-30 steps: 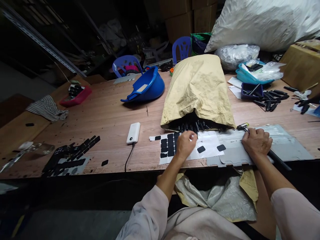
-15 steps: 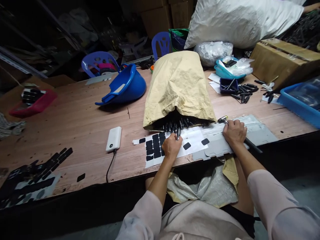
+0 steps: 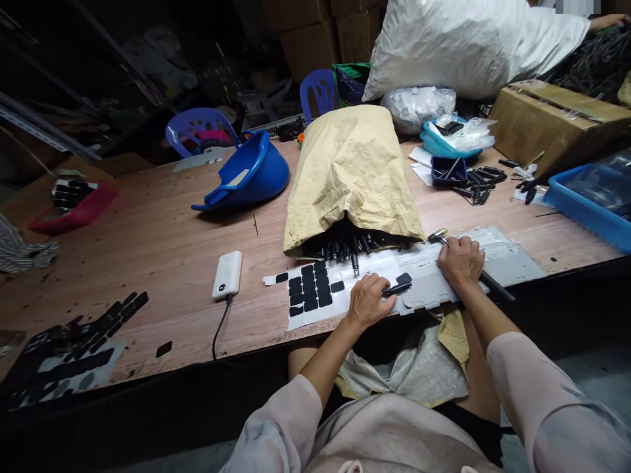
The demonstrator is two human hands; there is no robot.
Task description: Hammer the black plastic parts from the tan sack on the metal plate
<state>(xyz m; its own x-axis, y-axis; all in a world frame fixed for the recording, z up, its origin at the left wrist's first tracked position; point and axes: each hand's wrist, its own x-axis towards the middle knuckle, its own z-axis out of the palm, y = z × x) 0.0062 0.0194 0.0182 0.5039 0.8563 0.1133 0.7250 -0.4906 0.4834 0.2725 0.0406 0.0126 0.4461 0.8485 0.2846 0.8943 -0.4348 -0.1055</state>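
Black and slim, 1 part is now pinched in the left hand, drawn back from the sack mouth over the grey sheet; the right hand stays clenched on its tool.

The left hand and right hand are bare. Back from each wrist the forearm is uncovered most of the way to the elbow. There the left sleeve and right sleeve begin, loose, pale pink and softly creased. Below the hands, the lap garment is the same pale pink cloth.
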